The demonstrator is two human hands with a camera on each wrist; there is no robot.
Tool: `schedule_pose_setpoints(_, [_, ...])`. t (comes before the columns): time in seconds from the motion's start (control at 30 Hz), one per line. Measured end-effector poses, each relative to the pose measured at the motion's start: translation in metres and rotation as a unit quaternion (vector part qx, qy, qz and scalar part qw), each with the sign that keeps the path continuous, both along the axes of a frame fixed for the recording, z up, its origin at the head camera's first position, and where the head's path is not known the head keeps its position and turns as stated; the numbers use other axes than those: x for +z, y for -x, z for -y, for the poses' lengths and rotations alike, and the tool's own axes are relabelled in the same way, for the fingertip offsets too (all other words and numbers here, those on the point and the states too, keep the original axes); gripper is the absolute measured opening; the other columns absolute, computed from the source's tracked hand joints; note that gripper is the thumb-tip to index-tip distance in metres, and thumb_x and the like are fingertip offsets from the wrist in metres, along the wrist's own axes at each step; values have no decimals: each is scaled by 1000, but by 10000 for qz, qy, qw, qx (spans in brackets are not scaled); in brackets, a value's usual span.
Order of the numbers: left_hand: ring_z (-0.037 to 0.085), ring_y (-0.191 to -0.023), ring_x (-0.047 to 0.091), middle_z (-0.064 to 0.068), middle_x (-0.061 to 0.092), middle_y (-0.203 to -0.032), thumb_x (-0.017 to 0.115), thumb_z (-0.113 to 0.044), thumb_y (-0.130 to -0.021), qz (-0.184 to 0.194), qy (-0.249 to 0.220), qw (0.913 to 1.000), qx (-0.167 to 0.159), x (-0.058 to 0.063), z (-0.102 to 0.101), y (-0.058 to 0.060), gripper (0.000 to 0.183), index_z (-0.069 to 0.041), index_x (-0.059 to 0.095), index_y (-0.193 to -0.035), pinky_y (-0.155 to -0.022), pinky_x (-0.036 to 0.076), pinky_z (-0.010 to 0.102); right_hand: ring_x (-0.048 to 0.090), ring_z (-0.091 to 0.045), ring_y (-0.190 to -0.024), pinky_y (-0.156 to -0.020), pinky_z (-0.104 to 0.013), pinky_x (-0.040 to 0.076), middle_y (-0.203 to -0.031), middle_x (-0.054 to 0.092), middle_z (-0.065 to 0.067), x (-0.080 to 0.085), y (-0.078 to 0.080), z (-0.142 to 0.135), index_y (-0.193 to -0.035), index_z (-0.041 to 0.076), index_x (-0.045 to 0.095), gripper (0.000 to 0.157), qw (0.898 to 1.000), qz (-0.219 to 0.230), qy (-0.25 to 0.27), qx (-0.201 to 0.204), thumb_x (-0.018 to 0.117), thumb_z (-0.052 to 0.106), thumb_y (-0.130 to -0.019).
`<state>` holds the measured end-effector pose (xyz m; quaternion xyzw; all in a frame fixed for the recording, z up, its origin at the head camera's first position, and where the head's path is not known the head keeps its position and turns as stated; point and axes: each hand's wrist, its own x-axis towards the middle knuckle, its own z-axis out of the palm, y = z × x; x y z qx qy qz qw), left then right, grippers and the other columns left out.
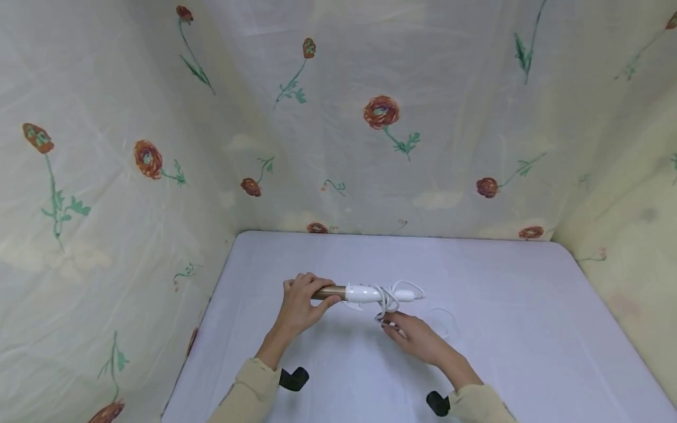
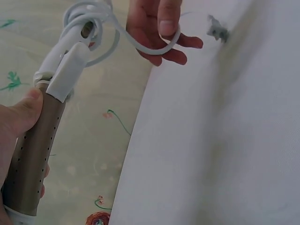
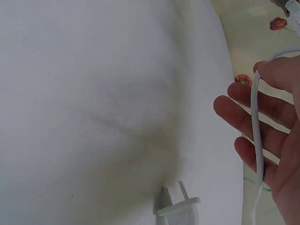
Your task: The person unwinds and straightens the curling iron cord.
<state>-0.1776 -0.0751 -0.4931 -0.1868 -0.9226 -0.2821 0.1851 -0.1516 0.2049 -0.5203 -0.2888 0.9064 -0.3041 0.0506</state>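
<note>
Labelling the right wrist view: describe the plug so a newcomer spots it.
The white tabletop fills most of the view. At the picture's bottom edge, left of the right hand, is the white plug. Two prongs pointing up the picture set it apart from the smooth cord.

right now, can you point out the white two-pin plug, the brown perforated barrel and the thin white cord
White two-pin plug [image 3: 183,215], right wrist view, on its body.
Brown perforated barrel [image 2: 35,145], left wrist view, on its dotted side.
Thin white cord [image 3: 257,136], right wrist view, on an uncoiled stretch.
</note>
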Motion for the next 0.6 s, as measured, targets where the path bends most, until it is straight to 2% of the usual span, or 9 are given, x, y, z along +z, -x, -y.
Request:
schedule_pose_setpoints(0.13, [12,-78,49,-5,61,-86,67,-53,-80,25,17,10000,43,0,1,-1,38,-24,70,-105,-74,24,33,66,-14,-94,-80,-32,52,-106,70,-4,2,-6,2,-112,10,62,20,9999,93,18,138,52,21,-97])
schedule_pose_setpoints(0.37, [13,-78,50,-4,62,-86,67,-53,-80,2,40,9999,114,-3,2,-1,39,-24,70,-105,-73,24,34,59,1,-80,-72,-25,50,-88,69,3,4,-18,7,-100,20,62,17,9991,279,305,91,49,30,-99])
schedule_pose_setpoints(0.6, [12,-77,50,-5,62,-85,68,-53,-79,-104,32,9998,181,-4,4,-2,38,-24,70,-104,-73,24,34,55,4,-77,-72,-23,50,-82,62,15,13,-30,11,-95,25,58,15,9977,333,581,-55,48,35,-99])
